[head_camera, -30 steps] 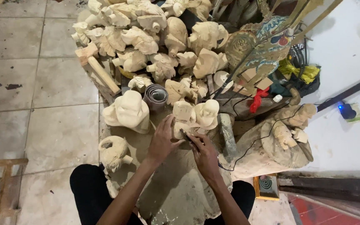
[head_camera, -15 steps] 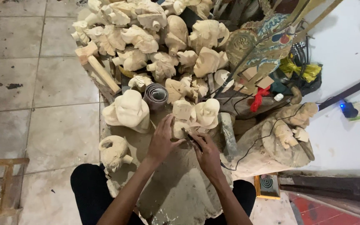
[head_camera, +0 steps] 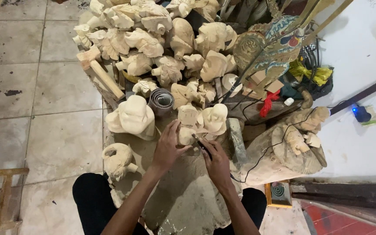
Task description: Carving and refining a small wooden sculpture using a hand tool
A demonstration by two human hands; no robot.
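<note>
Left hand [head_camera: 167, 148] gripping pale unpainted wooden carving [head_camera: 188, 126] on dusty workblock [head_camera: 188, 196]; right hand [head_camera: 216, 163] closed around thin dark tool [head_camera: 201, 146]. Unchanged from before. Tool tip hidden against wood.

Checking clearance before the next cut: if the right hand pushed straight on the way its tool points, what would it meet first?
The right hand aims its dark tool up-left, into the pale wooden carving that the left hand steadies. That carving comes first, though depth is hard to judge from above.
</note>
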